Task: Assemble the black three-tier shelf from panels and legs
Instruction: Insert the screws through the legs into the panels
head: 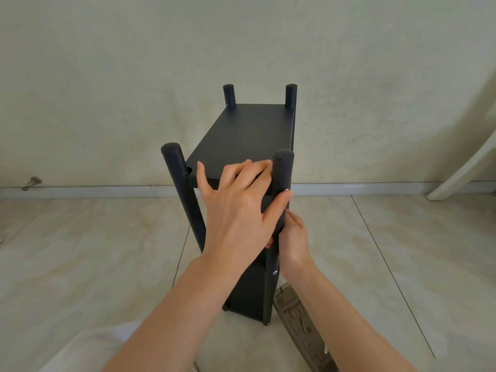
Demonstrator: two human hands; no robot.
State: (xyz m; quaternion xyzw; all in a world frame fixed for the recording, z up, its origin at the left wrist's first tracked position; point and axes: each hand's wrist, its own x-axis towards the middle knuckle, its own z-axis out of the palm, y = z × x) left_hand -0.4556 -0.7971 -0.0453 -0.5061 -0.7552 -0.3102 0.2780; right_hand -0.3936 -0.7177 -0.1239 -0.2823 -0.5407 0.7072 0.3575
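Black three-tier shelf [245,135] stands upright on the tiled floor [402,251], near the skirting of the back wall, all four legs fitted. Looks like light, stiff board w/ smooth round posts, so prob. tippy if pushed high up; best held at a post close to a panel joint. Left hand [236,210] lies spread over the top panel's near edge, thumb pressing the near-right leg [281,178] by a silver screw head. Right hand [294,240] wraps that leg lower down. A grey sandal [300,318] lies by the base.
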